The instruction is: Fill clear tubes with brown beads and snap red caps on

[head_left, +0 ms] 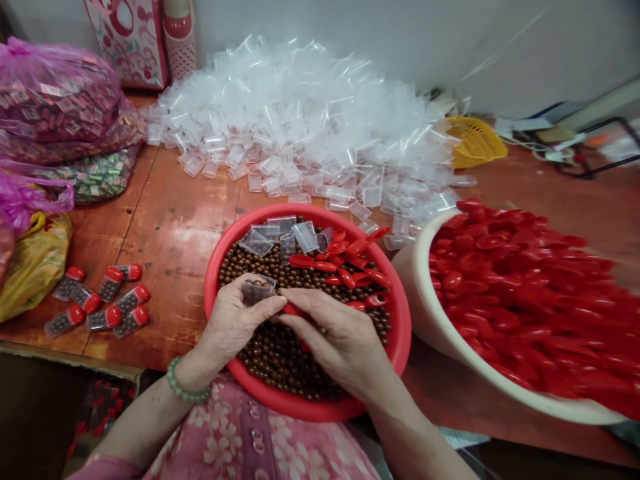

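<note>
My left hand is closed around a small clear plastic container with brown balls inside, its mouth tilted up. Close beside it, my right hand pinches a red cap, mostly hidden by the fingers. Both hands are over a red basin filled with shiny brown balls. On top of the balls lie several clear containers at the back and several loose red caps at the right.
Capped, filled containers lie on the wooden table at left, near bags of small packets. Behind the basin spreads a heap of clear containers. A white tub of red caps stands right, a yellow basket beyond.
</note>
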### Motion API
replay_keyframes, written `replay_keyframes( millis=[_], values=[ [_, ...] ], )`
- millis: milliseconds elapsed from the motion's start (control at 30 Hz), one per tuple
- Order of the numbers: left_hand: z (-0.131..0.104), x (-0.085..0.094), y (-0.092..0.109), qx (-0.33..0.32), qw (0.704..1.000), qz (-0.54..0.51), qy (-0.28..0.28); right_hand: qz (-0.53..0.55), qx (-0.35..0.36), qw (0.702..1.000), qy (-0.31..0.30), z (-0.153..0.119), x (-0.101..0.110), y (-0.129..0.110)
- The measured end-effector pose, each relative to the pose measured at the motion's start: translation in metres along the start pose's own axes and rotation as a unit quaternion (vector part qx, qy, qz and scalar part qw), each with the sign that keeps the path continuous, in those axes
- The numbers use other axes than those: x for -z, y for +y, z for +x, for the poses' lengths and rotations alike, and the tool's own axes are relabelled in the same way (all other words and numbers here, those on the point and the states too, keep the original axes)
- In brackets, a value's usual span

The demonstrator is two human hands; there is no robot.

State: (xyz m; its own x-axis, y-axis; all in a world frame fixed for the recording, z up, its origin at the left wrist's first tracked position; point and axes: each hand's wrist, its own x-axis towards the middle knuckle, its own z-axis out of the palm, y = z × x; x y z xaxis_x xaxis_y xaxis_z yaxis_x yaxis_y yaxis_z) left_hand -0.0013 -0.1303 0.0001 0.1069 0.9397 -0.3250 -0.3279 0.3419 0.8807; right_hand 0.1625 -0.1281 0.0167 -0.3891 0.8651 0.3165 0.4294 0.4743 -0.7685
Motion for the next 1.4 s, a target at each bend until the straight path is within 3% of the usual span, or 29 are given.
replay_keyframes(
  millis=[100,167,267,400,633,900,1067,1200,1400],
  values=[
    [-0.001,0.0,0.0,-0.004,1.0,0.011,-0.002,0.124,-0.138,0.981,0.061,0.002,0.0,0.009],
    [-0.001,-0.001,0.0,0.008,1.0,0.016,-0.02,0.233,-0.215,0.938,0.143,0.008,-0.002,0.012],
    [-0.003,-0.002,0.001,0.038,0.998,0.021,-0.054,0.357,-0.246,0.867,0.248,0.02,-0.01,0.01],
    [-0.004,-0.004,0.002,0.022,0.998,0.046,-0.036,0.422,-0.262,0.834,0.242,0.025,-0.026,0.001],
    [-0.006,-0.007,0.002,0.007,1.0,0.026,-0.006,0.398,-0.255,0.853,0.222,0.015,-0.039,-0.004],
    [-0.006,-0.007,0.004,0.021,1.0,-0.003,0.0,0.266,-0.152,0.94,0.151,0.002,-0.035,-0.005],
    [-0.006,-0.004,0.002,0.005,1.0,0.003,0.003,0.202,-0.077,0.972,0.093,-0.002,-0.035,-0.003],
    [-0.004,-0.001,0.0,-0.02,1.0,0.02,-0.011,0.157,-0.056,0.981,0.103,0.002,-0.033,-0.004],
    [-0.003,0.0,-0.001,-0.019,0.999,0.036,-0.027,0.205,-0.066,0.974,0.077,0.009,-0.023,-0.004]
  ],
)
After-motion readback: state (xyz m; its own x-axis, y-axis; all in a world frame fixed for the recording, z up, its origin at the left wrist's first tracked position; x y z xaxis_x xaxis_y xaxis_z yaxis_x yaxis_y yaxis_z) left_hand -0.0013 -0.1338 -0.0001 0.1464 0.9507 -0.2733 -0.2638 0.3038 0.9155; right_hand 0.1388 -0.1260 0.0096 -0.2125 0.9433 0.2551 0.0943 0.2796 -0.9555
